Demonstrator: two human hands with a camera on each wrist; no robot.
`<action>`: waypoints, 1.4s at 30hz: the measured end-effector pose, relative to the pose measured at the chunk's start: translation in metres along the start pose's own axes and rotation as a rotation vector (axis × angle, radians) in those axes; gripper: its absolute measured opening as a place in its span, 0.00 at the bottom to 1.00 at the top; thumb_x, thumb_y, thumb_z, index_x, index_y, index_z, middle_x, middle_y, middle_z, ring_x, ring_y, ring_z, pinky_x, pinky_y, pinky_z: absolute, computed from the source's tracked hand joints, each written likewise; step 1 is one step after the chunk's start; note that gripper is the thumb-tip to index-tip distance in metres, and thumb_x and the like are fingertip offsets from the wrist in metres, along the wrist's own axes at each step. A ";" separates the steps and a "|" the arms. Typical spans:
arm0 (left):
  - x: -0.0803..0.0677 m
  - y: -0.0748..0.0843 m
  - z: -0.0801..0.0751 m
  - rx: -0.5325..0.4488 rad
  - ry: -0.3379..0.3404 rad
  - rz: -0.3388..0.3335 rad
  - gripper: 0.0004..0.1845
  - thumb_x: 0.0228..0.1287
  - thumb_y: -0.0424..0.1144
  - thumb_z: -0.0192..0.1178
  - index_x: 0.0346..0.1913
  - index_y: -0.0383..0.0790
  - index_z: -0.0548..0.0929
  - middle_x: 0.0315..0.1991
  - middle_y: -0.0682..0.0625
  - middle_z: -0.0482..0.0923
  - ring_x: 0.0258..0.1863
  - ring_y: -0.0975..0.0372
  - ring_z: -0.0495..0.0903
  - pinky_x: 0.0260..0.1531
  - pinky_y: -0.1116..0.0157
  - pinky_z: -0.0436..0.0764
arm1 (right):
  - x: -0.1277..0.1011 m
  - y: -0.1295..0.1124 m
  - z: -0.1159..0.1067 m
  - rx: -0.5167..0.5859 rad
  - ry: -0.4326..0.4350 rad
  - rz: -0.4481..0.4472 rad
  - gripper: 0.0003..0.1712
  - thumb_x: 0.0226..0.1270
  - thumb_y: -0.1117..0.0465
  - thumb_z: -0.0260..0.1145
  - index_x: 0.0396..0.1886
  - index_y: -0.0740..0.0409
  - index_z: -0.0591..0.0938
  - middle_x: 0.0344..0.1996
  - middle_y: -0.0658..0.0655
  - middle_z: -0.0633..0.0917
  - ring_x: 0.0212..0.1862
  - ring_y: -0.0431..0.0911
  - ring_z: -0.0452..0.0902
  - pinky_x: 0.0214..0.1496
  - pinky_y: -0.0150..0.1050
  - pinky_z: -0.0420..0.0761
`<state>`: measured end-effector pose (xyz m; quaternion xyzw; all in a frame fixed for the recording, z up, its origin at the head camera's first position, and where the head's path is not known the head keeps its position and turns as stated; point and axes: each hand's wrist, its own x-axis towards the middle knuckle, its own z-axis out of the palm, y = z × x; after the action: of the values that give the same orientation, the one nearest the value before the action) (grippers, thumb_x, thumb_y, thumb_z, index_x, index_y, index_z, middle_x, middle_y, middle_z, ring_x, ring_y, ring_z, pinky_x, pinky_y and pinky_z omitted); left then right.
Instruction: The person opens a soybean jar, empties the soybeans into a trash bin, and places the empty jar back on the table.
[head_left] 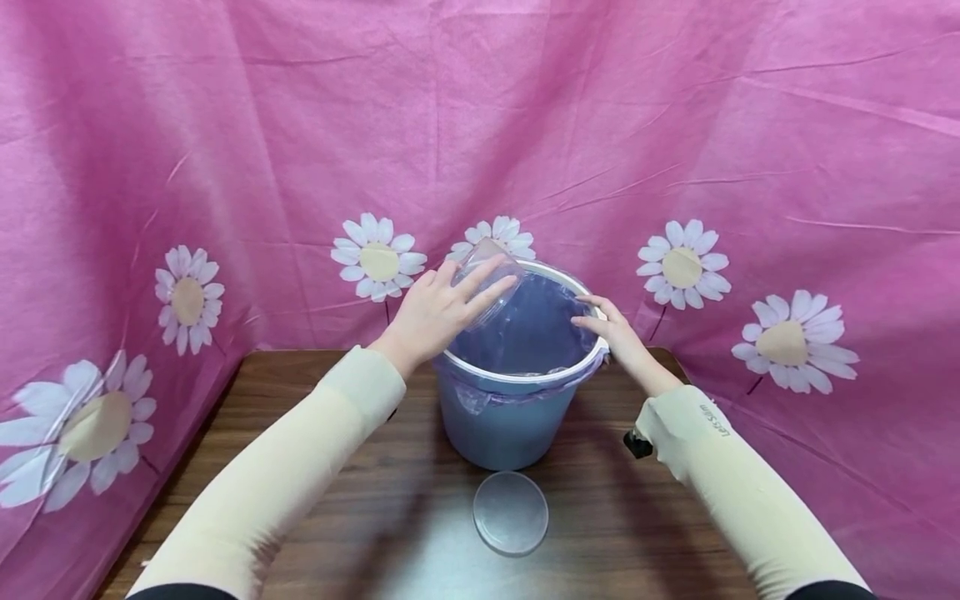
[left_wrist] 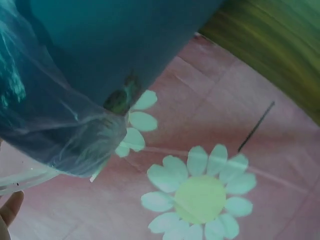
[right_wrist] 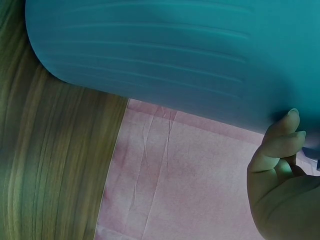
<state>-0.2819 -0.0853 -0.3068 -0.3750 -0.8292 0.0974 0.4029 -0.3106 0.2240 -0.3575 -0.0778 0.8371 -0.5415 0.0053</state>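
Note:
A blue-grey trash can [head_left: 504, 429] stands on the table, lined with a thin purple bag [head_left: 480, 398] folded over its white rim. At the left of its mouth, my left hand [head_left: 438, 310] grips a clear plastic container [head_left: 489, 260], tipped over the opening. Its edge and one fingertip [left_wrist: 12, 206] show at the left of the left wrist view. On the opposite side, my right hand [head_left: 621, 340] holds the rim, with fingers over the inner side. Seen from the right wrist, other fingers curl against the outside wall [right_wrist: 200, 65].
In front of the can, a round clear lid [head_left: 511, 513] lies flat on the wooden table [head_left: 315, 492]. Pink cloth [head_left: 300, 125] with white daisies hangs behind and at both sides. A small black object [head_left: 637, 444] sits by the right sleeve.

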 end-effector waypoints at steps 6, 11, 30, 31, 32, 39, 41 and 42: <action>-0.003 0.004 0.002 -0.052 0.058 -0.112 0.38 0.60 0.34 0.64 0.74 0.54 0.65 0.75 0.48 0.61 0.43 0.48 0.74 0.30 0.58 0.79 | 0.000 0.001 0.000 -0.006 0.008 -0.014 0.34 0.70 0.56 0.60 0.72 0.61 0.65 0.74 0.64 0.61 0.68 0.56 0.63 0.67 0.38 0.66; -0.007 0.007 0.001 -0.182 0.058 -0.230 0.51 0.45 0.48 0.78 0.74 0.48 0.63 0.75 0.46 0.59 0.46 0.47 0.72 0.35 0.55 0.80 | 0.000 0.001 0.000 -0.006 0.008 -0.008 0.35 0.69 0.55 0.60 0.73 0.60 0.65 0.74 0.64 0.61 0.68 0.56 0.63 0.67 0.38 0.66; -0.029 0.035 -0.016 -0.524 0.157 -0.742 0.64 0.32 0.62 0.81 0.75 0.47 0.61 0.75 0.50 0.62 0.63 0.48 0.61 0.58 0.46 0.71 | -0.001 0.002 0.000 0.011 0.007 0.012 0.35 0.71 0.55 0.60 0.74 0.58 0.63 0.75 0.63 0.60 0.51 0.48 0.76 0.43 0.22 0.77; -0.030 0.035 -0.017 -0.539 0.167 -0.758 0.65 0.31 0.62 0.82 0.75 0.47 0.61 0.75 0.50 0.62 0.62 0.48 0.62 0.57 0.46 0.71 | -0.001 0.002 0.000 0.010 0.006 0.012 0.35 0.71 0.55 0.60 0.74 0.58 0.63 0.75 0.64 0.61 0.52 0.49 0.76 0.44 0.22 0.77; -0.031 0.036 -0.018 -0.551 0.178 -0.773 0.65 0.30 0.61 0.82 0.75 0.46 0.61 0.75 0.50 0.63 0.61 0.48 0.62 0.57 0.46 0.71 | -0.001 0.002 0.000 0.009 0.006 0.009 0.35 0.71 0.55 0.60 0.74 0.58 0.63 0.75 0.64 0.61 0.54 0.50 0.75 0.45 0.21 0.76; -0.036 0.040 -0.027 -0.626 0.203 -0.876 0.68 0.27 0.62 0.82 0.76 0.47 0.59 0.73 0.51 0.65 0.61 0.50 0.64 0.55 0.49 0.72 | -0.002 0.001 0.000 0.031 0.010 0.002 0.35 0.70 0.55 0.60 0.73 0.59 0.64 0.72 0.66 0.64 0.44 0.43 0.79 0.41 0.24 0.79; -0.038 0.041 -0.031 -0.655 0.202 -0.915 0.68 0.27 0.62 0.83 0.76 0.48 0.59 0.72 0.51 0.66 0.61 0.50 0.64 0.54 0.50 0.73 | -0.002 0.001 0.000 0.038 0.010 -0.003 0.35 0.70 0.56 0.60 0.73 0.60 0.64 0.71 0.67 0.64 0.42 0.40 0.79 0.41 0.24 0.80; -0.039 0.042 -0.033 -0.668 0.205 -0.934 0.68 0.27 0.62 0.83 0.76 0.48 0.59 0.71 0.50 0.67 0.60 0.50 0.64 0.53 0.50 0.74 | -0.002 0.001 0.000 0.042 0.009 -0.004 0.35 0.70 0.56 0.60 0.73 0.60 0.64 0.71 0.68 0.65 0.41 0.39 0.79 0.41 0.24 0.80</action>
<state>-0.2195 -0.0879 -0.3283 -0.0836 -0.8492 -0.3941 0.3413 -0.3088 0.2244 -0.3585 -0.0770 0.8253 -0.5594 0.0018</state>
